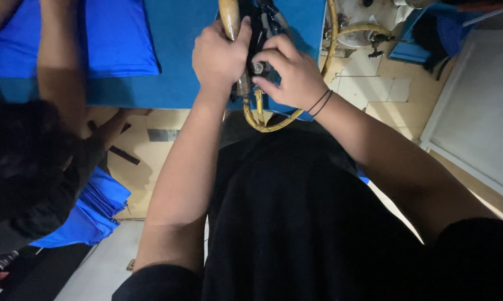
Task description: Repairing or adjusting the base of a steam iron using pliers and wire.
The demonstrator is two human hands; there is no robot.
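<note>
My left hand (pixel 220 56) is closed around the wooden handle (pixel 229 17) of a dark steam iron (pixel 262 28) standing on a blue padded table (pixel 179 56). My right hand (pixel 290 72), with thin black bands at the wrist, pinches a small round metal knob (pixel 257 68) on the iron's near end. A yellowish hose (pixel 273 124) loops from the iron below my hands and runs up on the right. Most of the iron's body is hidden by my hands.
Another person stands at the left, with a dark-haired head (pixel 23 167) and a forearm (pixel 62 67) resting on bright blue cloth (pixel 117 39). A stack of folded blue cloth (pixel 95 214) lies lower left. A white panel (pixel 480 122) leans at the right over the tiled floor (pixel 368 83).
</note>
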